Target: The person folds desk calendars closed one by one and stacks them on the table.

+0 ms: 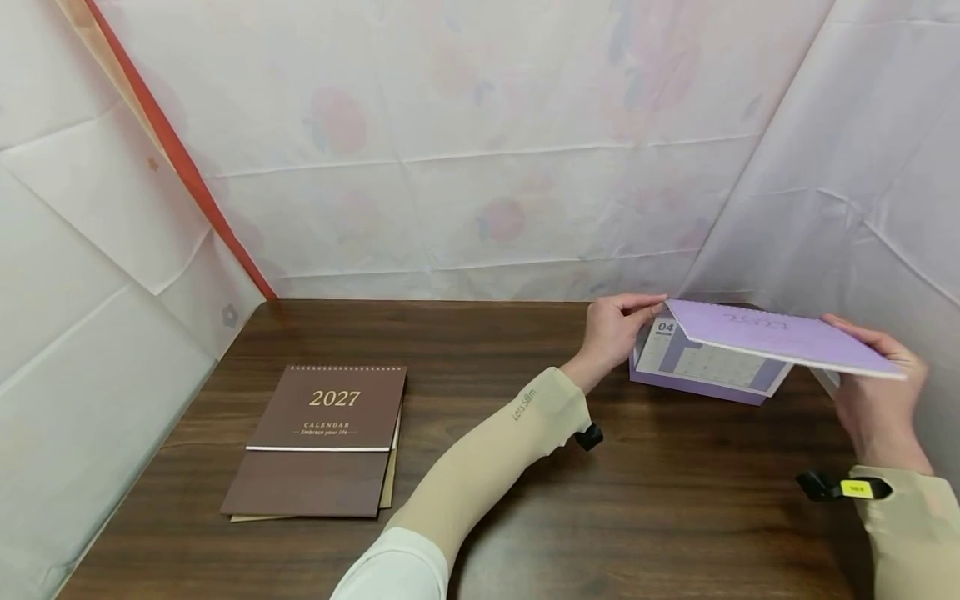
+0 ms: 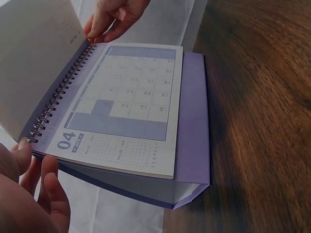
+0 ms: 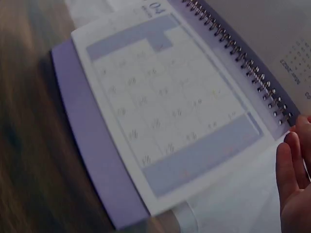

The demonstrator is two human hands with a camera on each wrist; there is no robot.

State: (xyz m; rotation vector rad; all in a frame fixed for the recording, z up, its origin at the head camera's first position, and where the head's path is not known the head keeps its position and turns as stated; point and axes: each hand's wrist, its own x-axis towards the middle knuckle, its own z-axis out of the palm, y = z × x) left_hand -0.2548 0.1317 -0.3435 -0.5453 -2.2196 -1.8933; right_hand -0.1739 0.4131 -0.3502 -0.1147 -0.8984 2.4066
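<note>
A purple spiral-bound desk calendar (image 1: 783, 337) stands at the back right of the table, its cover and front pages lifted over the rings. Its April page (image 2: 121, 97), marked 04, faces the left wrist camera. At the left end of the metal coil (image 2: 63, 90), my left hand (image 1: 609, 337) pinches the calendar's top corner between thumb and fingers. My right hand (image 1: 881, 400) grips the opposite end, thumb and fingers at the raised cover's side; in the head view the cover hides part of its fingers. Below the pages shows the purple stand base (image 3: 97, 141).
A brown 2027 desk calendar (image 1: 322, 408) lies flat on the left of the dark wooden table (image 1: 600, 517), a tan sheet peeking from under it. Pale printed curtains (image 1: 465, 150) enclose the table at the back and sides.
</note>
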